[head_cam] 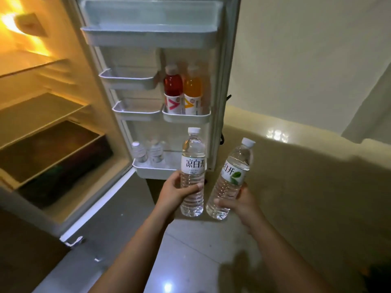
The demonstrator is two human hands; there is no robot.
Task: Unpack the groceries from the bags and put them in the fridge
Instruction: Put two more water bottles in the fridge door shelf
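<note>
My left hand (175,192) grips a clear water bottle (193,163) with a white label, held upright in front of the fridge door's bottom shelf (148,169). My right hand (238,203) holds a second water bottle (231,176), tilted to the right, with a leaf on its label. Two smaller water bottles (148,153) stand in that bottom door shelf. A red drink bottle (173,89) and an orange drink bottle (192,89) stand in the middle right door shelf (186,118). The fridge (48,115) stands open on the left, its inner shelves bare.
The open door (152,81) has a long top shelf (148,37) and two small left shelves (135,81), all without items. A dark drawer (53,157) sits low in the fridge. A white wall and shiny tiled floor (296,187) lie to the right.
</note>
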